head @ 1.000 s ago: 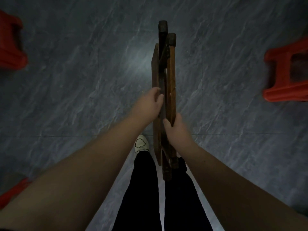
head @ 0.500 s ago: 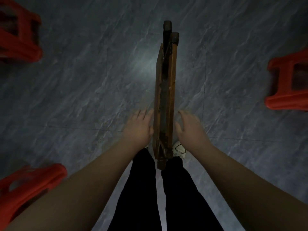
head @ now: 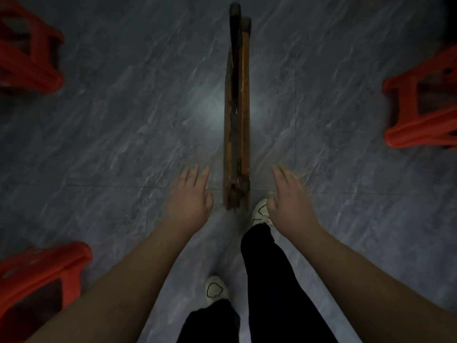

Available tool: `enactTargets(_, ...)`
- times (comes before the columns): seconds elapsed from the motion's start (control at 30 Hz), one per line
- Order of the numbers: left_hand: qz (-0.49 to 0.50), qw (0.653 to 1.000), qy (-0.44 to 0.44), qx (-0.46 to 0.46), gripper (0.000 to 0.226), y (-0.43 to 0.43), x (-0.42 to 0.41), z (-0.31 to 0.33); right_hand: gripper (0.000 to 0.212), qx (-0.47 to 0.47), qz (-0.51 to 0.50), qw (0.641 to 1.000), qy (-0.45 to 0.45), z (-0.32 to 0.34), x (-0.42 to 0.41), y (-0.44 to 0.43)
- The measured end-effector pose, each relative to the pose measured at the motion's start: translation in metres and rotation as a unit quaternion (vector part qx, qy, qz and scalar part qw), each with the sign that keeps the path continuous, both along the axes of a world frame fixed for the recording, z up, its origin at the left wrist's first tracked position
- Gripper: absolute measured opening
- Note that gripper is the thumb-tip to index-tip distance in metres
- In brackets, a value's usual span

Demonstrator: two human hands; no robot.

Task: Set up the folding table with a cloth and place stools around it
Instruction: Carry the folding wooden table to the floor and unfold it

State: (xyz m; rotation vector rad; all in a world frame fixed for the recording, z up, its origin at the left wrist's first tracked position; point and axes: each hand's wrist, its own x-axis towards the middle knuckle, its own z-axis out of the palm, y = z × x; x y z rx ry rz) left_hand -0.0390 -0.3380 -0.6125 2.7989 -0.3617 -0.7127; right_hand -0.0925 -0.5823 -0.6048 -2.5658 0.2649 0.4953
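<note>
A: Where is the folding table (head: 237, 112) right now?

B: Folded flat and standing on edge on the grey marbled floor tiles (head: 123, 125), seen from above as a narrow wooden strip running from the top centre of the frame down to just below the middle; two rounded leg ends stick out at its far end near the top edge; its near end sits just beside the toe of one white shoe (head: 261, 211).

A: And the hands?

B: Both free of it; the left hand (head: 190, 194) is just left of the table's near end, palm down, fingers extended and only slightly parted, thumb out toward the wood; the right hand (head: 288, 194) mirrors it on the other side, fingers straight and close together, holding nothing; a gap of floor shows between each hand and the table.

A: The stools?

B: Three red plastic stools in view; one (head: 27, 53) at the upper left corner, one (head: 420, 107) at the right edge, one (head: 37, 280) at the lower left, cut off by the frame; all well apart from the table.

A: Anything else?

B: Dark trousers (head: 267, 268) at the bottom centre, and a second white shoe (head: 216, 289) lower, set back from the first; the light is dim, so fine detail on the wood is hard to read.
</note>
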Motion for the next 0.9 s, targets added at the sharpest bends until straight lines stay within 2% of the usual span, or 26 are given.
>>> enactTargets(0.27,-0.007,0.997,-0.068,-0.038,0.064,0.036,-0.077,0.039,0.065,-0.011,-0.050,0.998,-0.047,0.037,-0.086,0.049)
enactTargets(0.4,-0.009,0.997,-0.060,-0.046,0.064,0.041,-0.106,0.059,0.072,-0.012,-0.074,0.996,-0.053,0.056,-0.113,0.068)
enactTargets(0.53,0.006,0.996,-0.065,-0.065,0.065,0.039,-0.119,0.058,0.067,-0.003,-0.064,0.996,-0.059,0.054,-0.127,0.067)
enactTargets(0.7,0.016,0.995,-0.066,-0.077,0.066,0.032,-0.123,0.015,0.066,0.011,-0.074,0.995,-0.060,0.012,-0.127,0.056)
enactTargets(0.9,0.004,0.997,-0.064,-0.051,0.072,0.019,-0.115,-0.122,0.067,0.048,-0.076,0.994,-0.058,-0.117,-0.112,0.046)
